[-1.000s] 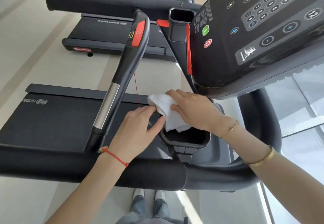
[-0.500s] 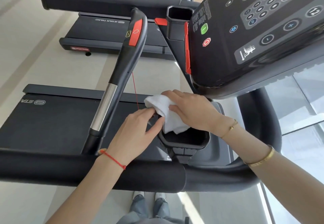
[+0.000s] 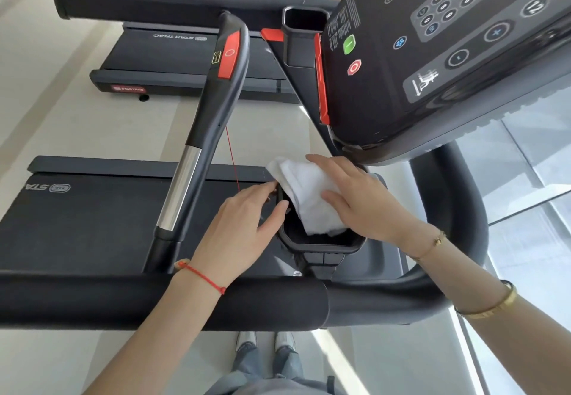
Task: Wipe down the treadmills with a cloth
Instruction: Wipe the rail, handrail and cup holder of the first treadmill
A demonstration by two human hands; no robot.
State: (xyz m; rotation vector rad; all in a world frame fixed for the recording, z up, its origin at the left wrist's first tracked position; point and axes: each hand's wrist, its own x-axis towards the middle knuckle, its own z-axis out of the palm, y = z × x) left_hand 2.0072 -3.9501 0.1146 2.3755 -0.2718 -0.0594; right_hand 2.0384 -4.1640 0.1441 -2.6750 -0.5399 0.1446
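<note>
**Cloth at the cup holder**

Here, my padded bar (image 3: 154, 299) lies nearest. My left hand (image 3: 238, 227) rests loose-fingered on the cup holder (image 3: 312, 243), its fingertips hidden past the rim. My right hand (image 3: 361, 200) presses the cloth (image 3: 304, 197) flat into it, further in than before. Console (image 3: 432, 54) cut off above.

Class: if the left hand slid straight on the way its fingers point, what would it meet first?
Most likely the white cloth draped over the cup holder rim; the left hand already touches that rim, though depth is uncertain.
</note>
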